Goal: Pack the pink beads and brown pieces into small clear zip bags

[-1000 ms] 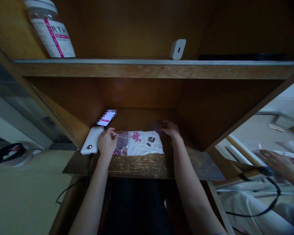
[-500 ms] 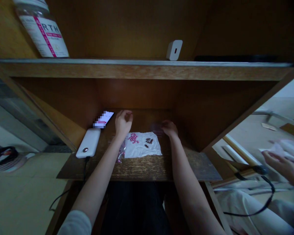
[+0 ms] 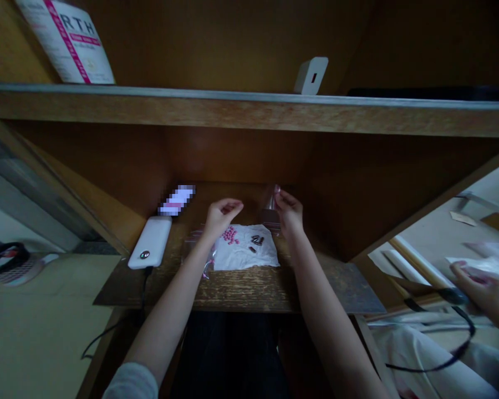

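My right hand (image 3: 290,211) pinches the top corner of a small clear plastic bag (image 3: 270,215), which hangs above the back right of a white tissue (image 3: 243,259). To the left, my left hand (image 3: 223,217) is raised over the tissue's back left corner, thumb and fingertips together; anything between them is too small to make out. On the tissue lie a cluster of small pink beads (image 3: 230,235) and several dark, shiny, elongated pieces (image 3: 256,240). Another clear bag with pinkish contents (image 3: 209,265) lies partly hidden beneath my left forearm.
A white power bank (image 3: 152,241) with a cable lies left, beside a lit phone (image 3: 177,200). The shelf edge (image 3: 249,111) crosses above my hands, bearing a labelled jar (image 3: 77,47) and a white charger plug (image 3: 311,76). At right, another person's hand (image 3: 482,288) holds something whitish.
My left hand has moved right, its fingers now pinched together. My right hand has lifted the clear bag more upright. The view has shifted slightly.
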`<state>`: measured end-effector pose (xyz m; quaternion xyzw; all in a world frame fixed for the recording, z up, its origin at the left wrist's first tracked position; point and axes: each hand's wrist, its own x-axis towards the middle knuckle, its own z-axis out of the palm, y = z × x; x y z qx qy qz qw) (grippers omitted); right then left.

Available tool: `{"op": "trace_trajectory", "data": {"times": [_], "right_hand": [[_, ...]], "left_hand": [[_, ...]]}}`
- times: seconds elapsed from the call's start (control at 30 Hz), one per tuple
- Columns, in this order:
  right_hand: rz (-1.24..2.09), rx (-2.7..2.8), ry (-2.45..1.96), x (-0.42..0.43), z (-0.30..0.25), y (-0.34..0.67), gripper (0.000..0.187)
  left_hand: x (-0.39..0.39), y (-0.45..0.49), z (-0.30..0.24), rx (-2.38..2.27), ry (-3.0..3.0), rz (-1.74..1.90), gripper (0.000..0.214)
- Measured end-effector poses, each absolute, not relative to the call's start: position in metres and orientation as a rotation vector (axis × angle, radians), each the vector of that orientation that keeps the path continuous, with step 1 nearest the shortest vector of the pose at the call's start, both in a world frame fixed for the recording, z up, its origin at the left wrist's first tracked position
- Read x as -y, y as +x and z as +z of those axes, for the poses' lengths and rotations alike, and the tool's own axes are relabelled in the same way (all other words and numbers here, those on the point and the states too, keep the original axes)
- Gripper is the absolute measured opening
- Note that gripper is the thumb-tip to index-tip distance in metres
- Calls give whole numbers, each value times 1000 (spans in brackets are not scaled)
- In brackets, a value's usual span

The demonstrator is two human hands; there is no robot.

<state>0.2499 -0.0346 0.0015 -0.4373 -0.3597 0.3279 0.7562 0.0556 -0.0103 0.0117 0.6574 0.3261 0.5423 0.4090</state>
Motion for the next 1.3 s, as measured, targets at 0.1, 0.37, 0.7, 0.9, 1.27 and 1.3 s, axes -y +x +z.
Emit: {"op": "trace_trajectory", "data": {"times": [0.1, 0.37, 0.7, 0.9, 1.27, 1.3], "right_hand": [[761, 900, -970, 36, 3, 229, 30], [945, 1131, -1074, 44, 2, 204, 26], [977, 1216, -1117, 45, 3, 207, 27], [861, 1317, -1110, 46, 2, 203, 33], [643, 1398, -1052, 43, -3, 199, 24], [621, 1419, -1052, 43, -4, 199, 23]], "left_hand": [[16, 59, 8, -769, 1703, 1253, 21], [15, 59, -1, -820, 1811, 1300, 21], [16, 54, -1, -914, 1997, 1284, 25], [8, 52, -3, -922, 1863, 1327, 19], [-1, 52, -12, -851, 1696, 1250, 12], [0, 52, -11, -863, 1718, 1260, 11]]}}
